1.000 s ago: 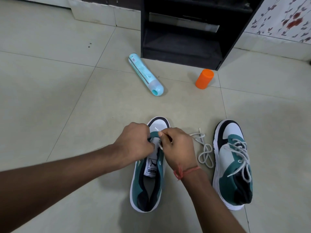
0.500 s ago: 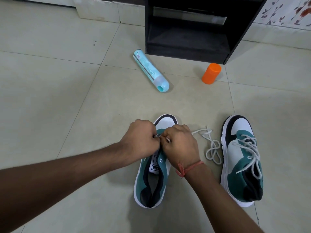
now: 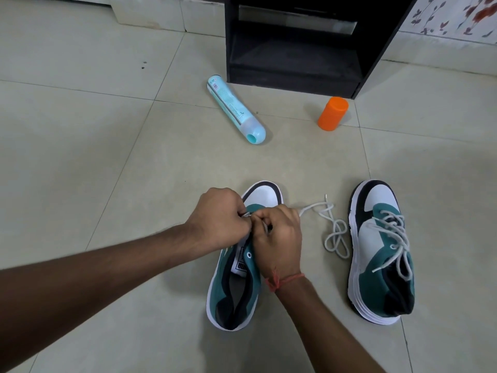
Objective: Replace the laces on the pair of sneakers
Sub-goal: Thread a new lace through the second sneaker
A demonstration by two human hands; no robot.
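Sneakers sit in the lower half of the frame: the unlaced sneaker [image 3: 236, 278] at lower centre, the laced sneaker [image 3: 382, 251] at lower right. A second ago the right hand [image 3: 279, 238] held a lace tip up, apart from the left hand [image 3: 220, 219]; now both hands are closed tight together over the front eyelets, knuckles touching. Each seems to pinch the white lace [image 3: 333, 227], though the fingertips are hidden. The rest of the lace trails right and lies coiled on the floor [image 3: 94, 157] between the shoes, much as before. I judge the tip is being fed through a first eyelet, so lacing has barely begun. A blue tube [image 3: 235, 109] and an orange cap [image 3: 332, 113] lie untouched in the upper middle.
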